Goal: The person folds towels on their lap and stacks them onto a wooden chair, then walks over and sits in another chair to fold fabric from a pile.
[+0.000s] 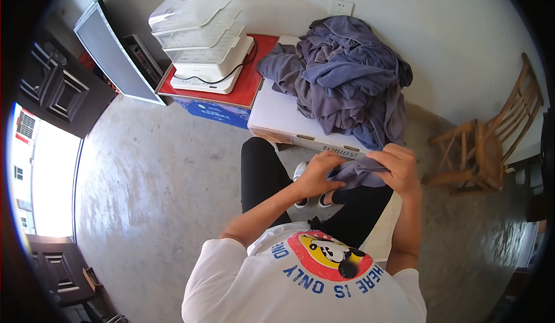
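A piece of purple-grey cloth is stretched between my two hands, just above my right thigh. My left hand grips its left side, thumb pointing toward the middle of the cloth. At the upper right edge, my right hand pinches the fabric between thumb and fingers. Beyond them, a large heap of similar purple-grey cloths lies crumpled on a white box. The lower edge of the heap hangs close to my right hand.
A tiered clear-lidded steamer stands on a red-topped box to the left. A framed screen leans on the wall. To the right is a wooden chair. An open doorway lets in light at far left.
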Tool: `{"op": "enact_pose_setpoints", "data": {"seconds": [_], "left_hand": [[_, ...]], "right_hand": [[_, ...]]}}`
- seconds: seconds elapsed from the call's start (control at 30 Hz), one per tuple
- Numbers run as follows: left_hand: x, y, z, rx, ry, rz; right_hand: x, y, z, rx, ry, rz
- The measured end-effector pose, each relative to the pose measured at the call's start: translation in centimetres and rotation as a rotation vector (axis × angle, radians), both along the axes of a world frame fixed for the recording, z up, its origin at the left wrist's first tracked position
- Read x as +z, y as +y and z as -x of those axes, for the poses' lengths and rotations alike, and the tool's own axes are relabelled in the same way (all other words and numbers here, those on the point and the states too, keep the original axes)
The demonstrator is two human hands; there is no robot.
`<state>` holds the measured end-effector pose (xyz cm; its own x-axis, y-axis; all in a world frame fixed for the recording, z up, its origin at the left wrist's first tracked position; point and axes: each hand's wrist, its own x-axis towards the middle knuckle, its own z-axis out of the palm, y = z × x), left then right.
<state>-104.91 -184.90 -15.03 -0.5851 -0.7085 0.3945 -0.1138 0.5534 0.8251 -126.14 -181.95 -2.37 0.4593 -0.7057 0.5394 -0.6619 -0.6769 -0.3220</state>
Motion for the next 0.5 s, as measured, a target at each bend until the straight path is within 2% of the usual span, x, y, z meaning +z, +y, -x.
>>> {"op": "enact_pose_setpoints", "data": {"seconds": [0.23,0.33,0.5], "left_hand": [[-2.7,0.0,-0.8,0.074,-0.093,-0.04],[-3.6,-0.1,-1.9,0.078,-0.088,-0.196],[-4.1,-0.5,-3.3,0.087,-0.158,-0.174]], "right_hand": [[1.9,2.0,3.3,-0.12,-0.178,0.09],[1.8,2.9,4.6,-0.177,-0.249,0.126],[0.9,4.1,6.4,-0.288,-0.275,0.135]]}}
